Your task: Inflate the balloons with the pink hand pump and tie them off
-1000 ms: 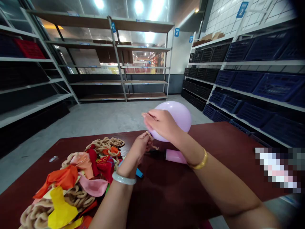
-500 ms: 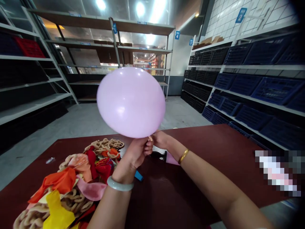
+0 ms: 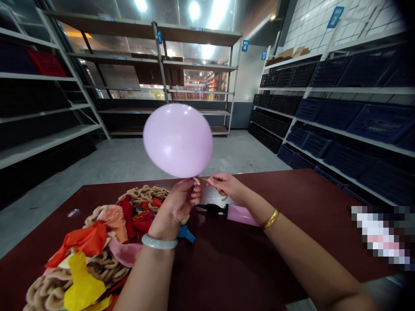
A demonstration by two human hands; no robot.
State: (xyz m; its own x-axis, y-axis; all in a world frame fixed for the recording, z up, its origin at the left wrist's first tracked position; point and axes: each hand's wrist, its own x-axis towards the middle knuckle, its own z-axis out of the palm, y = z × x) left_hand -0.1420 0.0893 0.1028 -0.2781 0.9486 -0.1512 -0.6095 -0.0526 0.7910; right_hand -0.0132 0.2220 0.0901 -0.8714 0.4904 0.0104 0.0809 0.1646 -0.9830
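Note:
An inflated lilac balloon (image 3: 177,140) stands above my left hand (image 3: 181,196), whose fingers are closed on its neck. My right hand (image 3: 227,185) pinches a thin beige cord (image 3: 205,179) that stretches across to the balloon's neck in the left fingers. A short beige end curls out beneath the right hand. Behind and below the hands lies a hand pump (image 3: 241,214) with a pink barrel and black nozzle. A flat blue balloon (image 3: 187,234) lies close to my left wrist.
Left on the dark red table (image 3: 227,268) is a heap of beige rope (image 3: 42,289) with flat balloons, among them a yellow balloon (image 3: 82,280) and an orange balloon (image 3: 84,239). Shelves with blue crates (image 3: 376,123) line the right; a metal rack (image 3: 201,39) stands behind.
My right hand has moved right, away from the left, drawing the beige cord out between them. The balloon now appears smaller and lower, and more of the pump shows.

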